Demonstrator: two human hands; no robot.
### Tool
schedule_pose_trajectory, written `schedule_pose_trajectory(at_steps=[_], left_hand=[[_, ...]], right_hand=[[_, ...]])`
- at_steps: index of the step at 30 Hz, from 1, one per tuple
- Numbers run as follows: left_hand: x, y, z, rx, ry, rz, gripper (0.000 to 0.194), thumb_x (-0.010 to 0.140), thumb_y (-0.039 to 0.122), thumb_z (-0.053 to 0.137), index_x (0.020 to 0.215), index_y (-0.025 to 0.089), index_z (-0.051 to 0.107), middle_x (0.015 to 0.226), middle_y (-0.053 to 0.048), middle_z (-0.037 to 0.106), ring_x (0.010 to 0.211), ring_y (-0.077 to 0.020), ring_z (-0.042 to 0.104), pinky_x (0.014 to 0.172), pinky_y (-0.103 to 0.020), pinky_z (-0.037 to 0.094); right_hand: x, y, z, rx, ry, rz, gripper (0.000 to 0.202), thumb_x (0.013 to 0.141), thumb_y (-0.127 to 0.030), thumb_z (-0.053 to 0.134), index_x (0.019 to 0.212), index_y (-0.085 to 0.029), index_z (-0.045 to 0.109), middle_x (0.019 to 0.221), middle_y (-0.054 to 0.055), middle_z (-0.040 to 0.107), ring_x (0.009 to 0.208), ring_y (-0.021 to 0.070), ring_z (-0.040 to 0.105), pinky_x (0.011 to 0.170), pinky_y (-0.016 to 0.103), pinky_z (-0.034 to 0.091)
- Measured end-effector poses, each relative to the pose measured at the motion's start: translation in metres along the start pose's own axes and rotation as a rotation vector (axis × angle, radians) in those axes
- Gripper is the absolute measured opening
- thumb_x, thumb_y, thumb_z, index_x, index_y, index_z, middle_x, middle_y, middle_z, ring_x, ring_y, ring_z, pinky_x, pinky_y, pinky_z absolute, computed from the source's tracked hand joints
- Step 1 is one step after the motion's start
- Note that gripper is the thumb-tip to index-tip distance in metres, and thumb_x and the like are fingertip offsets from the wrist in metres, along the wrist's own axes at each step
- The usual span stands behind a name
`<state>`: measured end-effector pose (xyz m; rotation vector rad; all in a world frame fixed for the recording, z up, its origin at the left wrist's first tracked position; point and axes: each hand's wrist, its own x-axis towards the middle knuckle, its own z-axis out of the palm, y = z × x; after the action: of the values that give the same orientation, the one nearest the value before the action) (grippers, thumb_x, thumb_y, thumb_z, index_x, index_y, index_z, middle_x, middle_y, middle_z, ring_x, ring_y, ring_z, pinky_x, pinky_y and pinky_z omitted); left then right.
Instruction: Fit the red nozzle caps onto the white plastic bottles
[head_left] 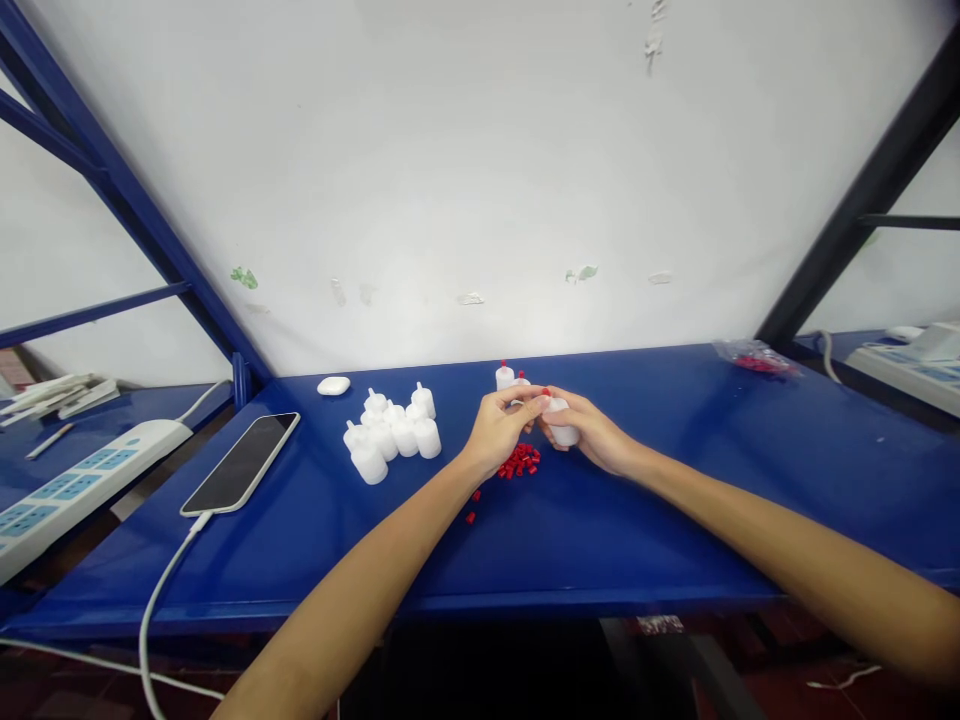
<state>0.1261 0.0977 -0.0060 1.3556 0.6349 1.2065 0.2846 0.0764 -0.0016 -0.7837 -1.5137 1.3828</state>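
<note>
My right hand (589, 430) is wrapped round a white bottle (564, 430), tilted, with a red cap (547, 394) at its tip. The fingers of my left hand (501, 430) pinch at that red cap. Behind my hands stand two more white bottles with red tips, one (505, 378) upright and in plain view, the other partly hidden by my left hand. A small pile of red caps (519, 461) lies on the blue table just below my hands, with a few loose ones nearer the front. To the left, several white bottles (405, 434) without red caps stand grouped together.
A phone (241, 464) with a white cable lies on the left of the blue table (600, 560). A white power strip (82, 490) is further left. Near the wall are a small white object (334, 386) and, at right, a plastic bag (757, 358) with red pieces.
</note>
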Motion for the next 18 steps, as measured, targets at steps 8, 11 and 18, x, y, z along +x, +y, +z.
schedule_pose_trajectory(at_steps=[8, 11, 18], left_hand=[[-0.009, 0.011, 0.005, 0.302, -0.136, 0.18, 0.023, 0.085, 0.033, 0.07, 0.096, 0.013, 0.073, 0.08, -0.004, 0.064, 0.071, -0.0131, 0.057, 0.064, -0.025, 0.044], [-0.01, 0.012, 0.005, 0.379, -0.14, 0.184, 0.017, 0.086, 0.025, 0.067, 0.097, 0.014, 0.072, 0.084, -0.004, 0.064, 0.072, -0.0128, 0.057, 0.064, -0.024, 0.044], [-0.009, 0.01, 0.006, 0.433, -0.172, 0.237, 0.014, 0.088, 0.025, 0.063, 0.098, 0.016, 0.069, 0.087, -0.003, 0.062, 0.073, -0.0124, 0.057, 0.063, -0.023, 0.044]], right_hand=[[-0.001, 0.001, -0.004, -0.243, 0.115, 0.026, 0.056, 0.086, -0.063, 0.052, 0.05, -0.019, 0.05, 0.043, 0.0, 0.046, 0.039, 0.0116, 0.042, 0.04, 0.026, 0.031], [-0.001, 0.0, -0.005, -0.339, 0.107, -0.009, 0.057, 0.087, -0.06, 0.051, 0.047, -0.02, 0.044, 0.041, -0.002, 0.042, 0.038, 0.0093, 0.036, 0.042, 0.026, 0.028], [-0.005, -0.006, -0.006, -0.406, 0.082, -0.066, 0.053, 0.091, -0.058, 0.046, 0.054, -0.02, 0.045, 0.046, -0.003, 0.043, 0.042, 0.0103, 0.038, 0.045, 0.027, 0.029]])
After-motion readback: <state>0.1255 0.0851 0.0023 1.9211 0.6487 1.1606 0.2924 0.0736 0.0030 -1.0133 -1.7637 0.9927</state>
